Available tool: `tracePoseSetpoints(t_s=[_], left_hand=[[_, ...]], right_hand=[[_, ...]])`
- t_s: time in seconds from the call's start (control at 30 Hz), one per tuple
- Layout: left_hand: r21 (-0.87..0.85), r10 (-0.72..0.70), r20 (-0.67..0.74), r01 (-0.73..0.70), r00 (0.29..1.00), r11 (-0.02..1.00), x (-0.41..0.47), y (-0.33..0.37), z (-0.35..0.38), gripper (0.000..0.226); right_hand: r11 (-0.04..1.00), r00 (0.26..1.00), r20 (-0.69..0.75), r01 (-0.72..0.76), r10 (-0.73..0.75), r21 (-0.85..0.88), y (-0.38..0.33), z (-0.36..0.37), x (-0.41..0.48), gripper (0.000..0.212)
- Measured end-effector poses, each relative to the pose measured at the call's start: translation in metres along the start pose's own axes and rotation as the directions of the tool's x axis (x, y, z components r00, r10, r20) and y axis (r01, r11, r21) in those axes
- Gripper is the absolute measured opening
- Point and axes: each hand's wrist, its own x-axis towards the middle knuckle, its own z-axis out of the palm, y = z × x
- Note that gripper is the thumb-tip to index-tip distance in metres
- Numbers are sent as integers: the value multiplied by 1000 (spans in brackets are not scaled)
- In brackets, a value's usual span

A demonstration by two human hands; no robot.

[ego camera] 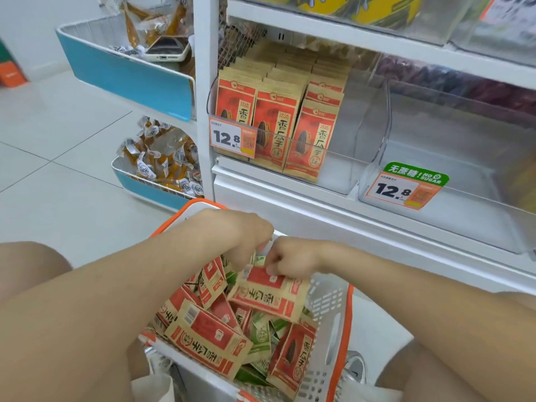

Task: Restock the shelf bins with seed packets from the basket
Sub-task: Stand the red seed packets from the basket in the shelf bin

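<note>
Evidently the restock is only partway done: the left bin (345,134) holds three rows of red seed packets (274,132) with bare room on its right side, while the right bin (464,158), tagged no-sugar, stands empty. The basket (338,320) below is heaped with more red ones and green packets (261,338). The right hand (293,259) pinches the top edge of a red packet (269,297) on the pile. The left hand (249,242) curls down beside it, and I cannot tell what it grips. Around it are a pale tiled floor (72,175), a white shelf unit (204,91) and blue side trays (130,74) of snacks, one carrying a phone (168,49).
</note>
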Motion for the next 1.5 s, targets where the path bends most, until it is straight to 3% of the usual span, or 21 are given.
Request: tracePoseSetpoints(t_s=[0.07,0.13,0.17,0.27,0.33,0.4,0.47,0.53,0.63,0.73,0.8,0.9,0.97,1.0,1.13,1.2,1.27,1.3,1.43,1.5], left_hand=[[-60,30,21,-28,999,998,5,-9,1,76],[-150,62,-59,-70,996,986,8,-13,-1,94],[-190,67,-123,-90,990,978,10,-14,-2,89],[-273,49,-341,-149,939,950,12,-14,-6,49],[-337,3,-426,-162,905,927,13,-18,-11,35],[-473,-63,-453,-180,889,863,17,-24,-13,29],[-622,-131,-495,-245,859,744,19,-29,-15,30],[-721,-221,-571,-354,790,595,21,-30,-17,29],[-772,-396,-625,-458,672,442,22,-27,-21,34],[-742,-508,-669,-514,542,429,19,-18,-23,46],[-717,-584,-692,-498,426,487,18,-12,-25,49],[-693,-664,-694,-511,279,509,15,-8,-32,52],[-684,-679,-687,-548,259,482,12,-7,-38,54],[-672,-675,-693,-564,251,480,12,-5,-41,54],[-635,-633,-733,-583,248,507,13,0,-49,35],[-650,-604,-737,-561,303,512,17,-1,-50,15],[-651,-554,-755,-508,352,565,20,-1,-49,20],[-645,-528,-764,-476,371,598,21,0,-48,24],[-648,-480,-757,-417,443,638,25,3,-48,26],[-646,-472,-757,-408,453,644,25,4,-49,27]], right_hand=[[988,978,-181,-79,103,136,-1,-25,-7,25],[944,945,-241,-142,219,299,-1,-43,-10,28],[903,939,-223,-158,263,400,-1,-50,-13,29],[688,944,-93,-160,316,708,-2,-64,-22,30],[558,956,-25,-151,294,816,-3,-75,-32,31],[469,966,-48,-80,255,879,-3,-83,-41,52],[492,959,-158,23,236,870,-5,-88,-50,74],[571,916,-314,123,249,812,-8,-86,-55,82],[648,792,-564,306,234,698,-17,-79,-54,68],[810,602,-798,456,25,368,-19,-73,-44,36],[776,537,-841,559,-69,293,-23,-72,-41,24],[662,538,-838,662,-92,352,-29,-79,-42,32],[698,482,-868,662,-117,273,-31,-91,-47,31],[738,420,-900,644,-121,201,-31,-98,-52,29],[847,16,-991,521,-135,-107,-26,-130,-77,21],[879,-97,-987,450,-126,-156,-18,-145,-85,22],[920,-82,-989,364,-124,-146,-5,-158,-78,24],[946,-25,-994,305,-109,-111,3,-162,-71,25],[986,379,-925,135,40,98,16,-168,-42,17],[978,521,-845,86,120,192,11,-171,-37,13]])
